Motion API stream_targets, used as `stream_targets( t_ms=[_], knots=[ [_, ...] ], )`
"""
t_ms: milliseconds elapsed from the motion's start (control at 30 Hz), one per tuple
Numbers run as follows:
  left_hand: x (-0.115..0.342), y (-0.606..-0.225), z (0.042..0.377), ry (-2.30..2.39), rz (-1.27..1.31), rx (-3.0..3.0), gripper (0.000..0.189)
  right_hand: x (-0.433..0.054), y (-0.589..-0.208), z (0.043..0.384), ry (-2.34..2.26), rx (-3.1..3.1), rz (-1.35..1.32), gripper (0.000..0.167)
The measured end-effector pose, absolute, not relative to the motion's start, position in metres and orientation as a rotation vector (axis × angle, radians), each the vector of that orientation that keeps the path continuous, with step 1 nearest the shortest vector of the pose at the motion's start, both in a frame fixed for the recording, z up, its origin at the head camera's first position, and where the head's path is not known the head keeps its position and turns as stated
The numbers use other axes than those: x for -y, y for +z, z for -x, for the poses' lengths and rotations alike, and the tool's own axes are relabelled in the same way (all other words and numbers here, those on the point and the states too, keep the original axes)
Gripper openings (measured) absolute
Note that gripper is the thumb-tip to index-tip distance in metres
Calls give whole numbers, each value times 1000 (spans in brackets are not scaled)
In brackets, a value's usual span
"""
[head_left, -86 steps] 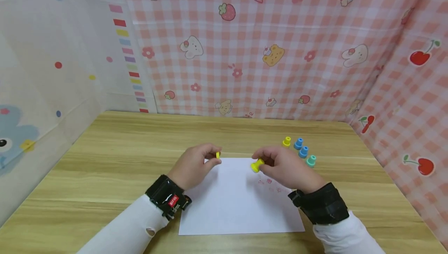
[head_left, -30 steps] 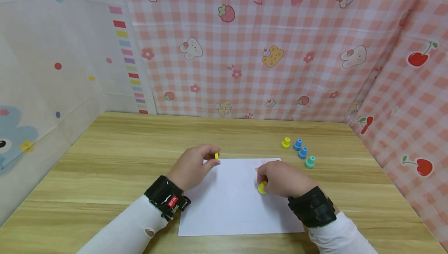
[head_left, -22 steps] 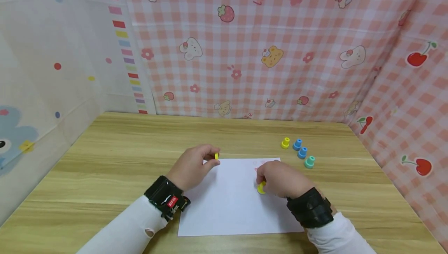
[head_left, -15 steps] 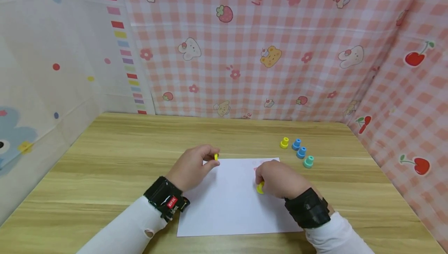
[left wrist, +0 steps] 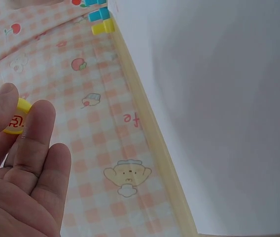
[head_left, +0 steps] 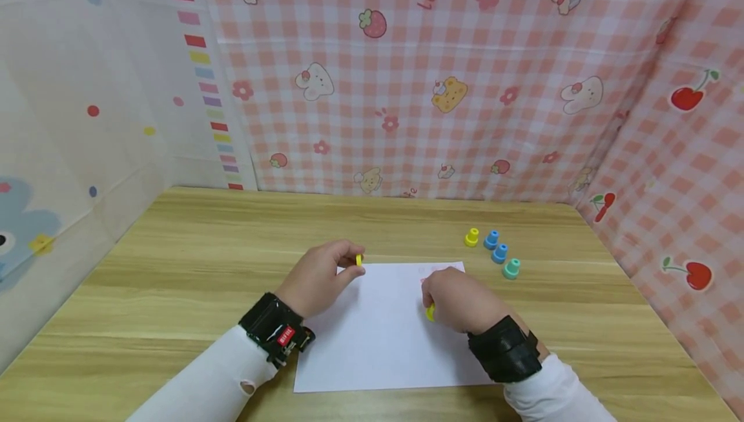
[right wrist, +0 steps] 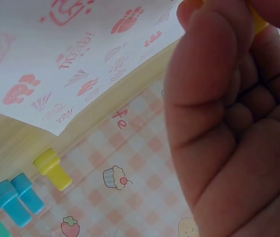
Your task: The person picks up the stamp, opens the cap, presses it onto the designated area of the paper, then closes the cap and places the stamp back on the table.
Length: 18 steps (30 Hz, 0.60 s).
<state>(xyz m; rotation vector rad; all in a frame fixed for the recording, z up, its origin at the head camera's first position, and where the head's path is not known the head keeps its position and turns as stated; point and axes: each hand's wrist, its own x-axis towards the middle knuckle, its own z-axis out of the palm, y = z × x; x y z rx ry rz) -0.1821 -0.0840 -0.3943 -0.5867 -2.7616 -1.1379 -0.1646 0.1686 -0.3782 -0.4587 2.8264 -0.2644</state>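
My left hand (head_left: 316,278) pinches a small round yellow cap (left wrist: 17,118) with a red pattern on its face, just above the paper's far left corner. My right hand (head_left: 465,301) grips a yellow toy stamp (head_left: 431,311), its wide end down at the paper; the fingers hide most of it. Whether its face touches the sheet I cannot tell. Under both hands lies a white sheet of paper (head_left: 378,344). Red stamped prints (right wrist: 20,89) cover part of the sheet in the right wrist view; in the head view the right hand hides most of them.
Beyond the paper's far right corner stand a yellow stamp (head_left: 472,238), two blue stamps (head_left: 499,254) and a green stamp (head_left: 511,269). The wooden table (head_left: 174,267) meets a pink checked cloth (head_left: 349,118) at the back and right, and a pale cloth at the left.
My right hand has brought the yellow stamp down from a raised, tilted hold to the paper, nearer me. Lately it shifts only slightly. The left hand keeps its pinch on the cap.
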Motion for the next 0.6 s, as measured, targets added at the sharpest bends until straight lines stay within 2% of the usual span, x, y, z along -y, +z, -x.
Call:
stream_targets(
  t_ms=[267, 600],
  knots=[
    [85, -395, 182, -1176, 586, 2757, 31, -177, -374, 167, -342, -2838, 522, 18],
    [81, -394, 181, -1169, 650, 2741, 28, -196, -362, 175, -931, -2843, 490, 13]
  ],
)
